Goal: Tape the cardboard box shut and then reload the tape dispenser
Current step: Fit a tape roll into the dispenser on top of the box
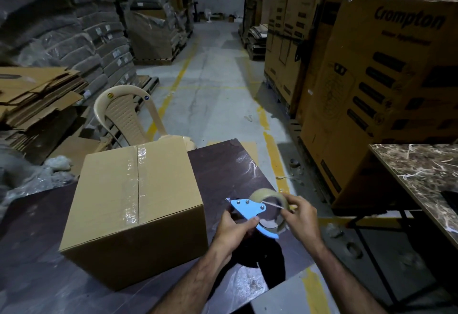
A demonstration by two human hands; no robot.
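Cardboard box (135, 212) sat closed on dark table (37, 251), clear tape along top seam. Just right of it, left hand (234, 229) gripped blue tape dispenser (250, 210); right hand (301, 217) fingers wrapped clear tape roll (271, 201) seated at dispenser. Beige plastic chair (126, 115) stood behind box.

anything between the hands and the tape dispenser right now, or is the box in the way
Nothing visible. The left hand holds the tape dispenser, the right hand grips its tape roll. The box sits apart on the table, to their left.
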